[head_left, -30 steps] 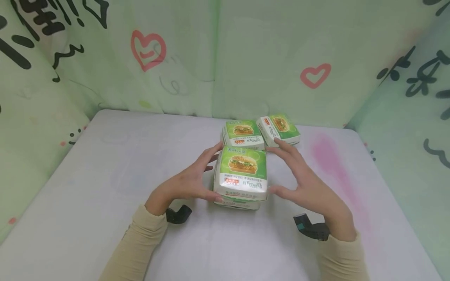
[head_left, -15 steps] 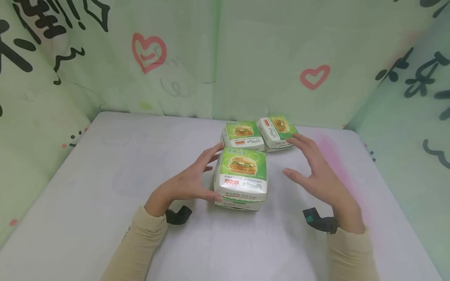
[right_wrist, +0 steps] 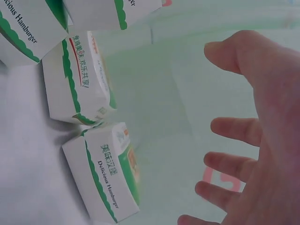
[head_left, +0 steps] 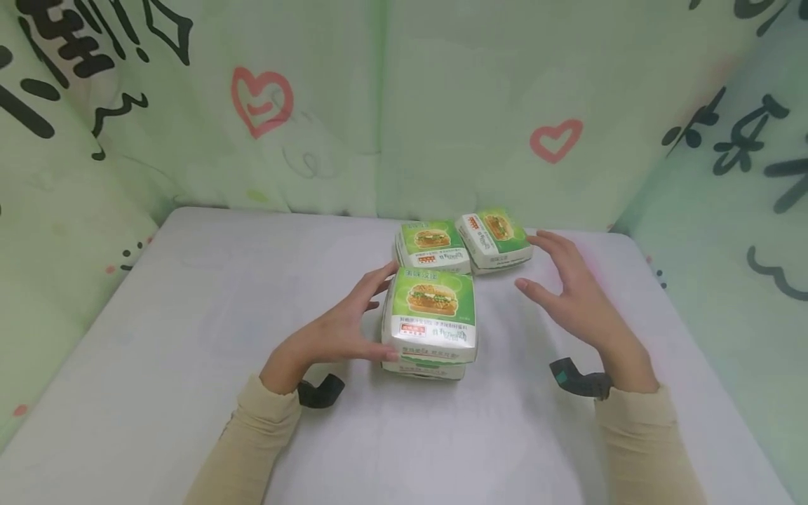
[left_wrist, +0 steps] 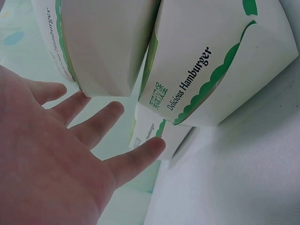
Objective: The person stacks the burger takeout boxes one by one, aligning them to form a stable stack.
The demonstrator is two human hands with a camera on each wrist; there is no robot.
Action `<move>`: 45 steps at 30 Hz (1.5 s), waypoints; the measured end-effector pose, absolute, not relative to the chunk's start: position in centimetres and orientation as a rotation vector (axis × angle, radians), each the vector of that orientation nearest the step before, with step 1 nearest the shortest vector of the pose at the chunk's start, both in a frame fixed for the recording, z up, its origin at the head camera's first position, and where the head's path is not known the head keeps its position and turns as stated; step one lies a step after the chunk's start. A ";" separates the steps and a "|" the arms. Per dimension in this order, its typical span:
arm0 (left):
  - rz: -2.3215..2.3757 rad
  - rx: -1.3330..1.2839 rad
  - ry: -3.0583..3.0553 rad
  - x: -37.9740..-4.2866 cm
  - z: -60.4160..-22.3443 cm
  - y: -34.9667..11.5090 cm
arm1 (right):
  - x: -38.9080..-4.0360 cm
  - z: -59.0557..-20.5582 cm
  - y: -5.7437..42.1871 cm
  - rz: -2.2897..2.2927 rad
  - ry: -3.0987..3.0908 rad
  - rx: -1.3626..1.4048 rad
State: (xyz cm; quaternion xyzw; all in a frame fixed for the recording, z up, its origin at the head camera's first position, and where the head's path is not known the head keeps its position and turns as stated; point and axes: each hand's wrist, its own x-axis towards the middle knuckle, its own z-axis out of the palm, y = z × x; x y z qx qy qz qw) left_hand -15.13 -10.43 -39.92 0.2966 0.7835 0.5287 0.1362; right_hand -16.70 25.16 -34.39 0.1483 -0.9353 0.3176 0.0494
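Two hamburger boxes [head_left: 433, 300] stacked on worktop [head_left: 208, 301], two rear boxes [head_left: 435, 241] beyond. Left hand [head_left: 334, 328], fingers spread, beside stack; right hand [head_left: 581, 305] loosely splayed near right rear box [head_left: 497, 238].

We note front box [head_left: 432, 315]: green top, golden-brown burger picture [head_left: 432, 300], white band, small red label. Rear left box [head_left: 433, 242], rear right box [head_left: 495, 238]: matching print. On box sides [left_wrist: 187, 70] we see white ground, scalloped green edging, black "Delicious Hamburger" lettering, green characters. Tabletop [head_left: 189, 315]: whitish, faint lilac cast. Backdrop [head_left: 442, 91]: pale green, pinkish-red hearts [head_left: 259, 109], black characters [head_left: 78, 48]. Sleeves [head_left: 252, 435]: plain beige. Wrist devices [head_left: 320, 393]: black, teal patch [head_left: 562, 376] on right one.
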 end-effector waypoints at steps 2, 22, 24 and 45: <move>1.529 0.861 2.271 -15.1 -40.0 -10.4 | -17.1 -34.5 25.2 0.944 -2.864 0.423; 1.500 0.854 2.302 -15.1 -40.1 -10.4 | -21.7 -35.2 24.7 0.874 -2.944 0.232; 1.507 0.857 2.299 -15.1 -40.1 -10.4 | -22.1 -35.3 24.5 0.874 -2.946 0.240; 1.505 0.826 2.279 -15.2 -40.2 -10.5 | -23.8 -38.9 22.3 0.760 -3.085 -0.055</move>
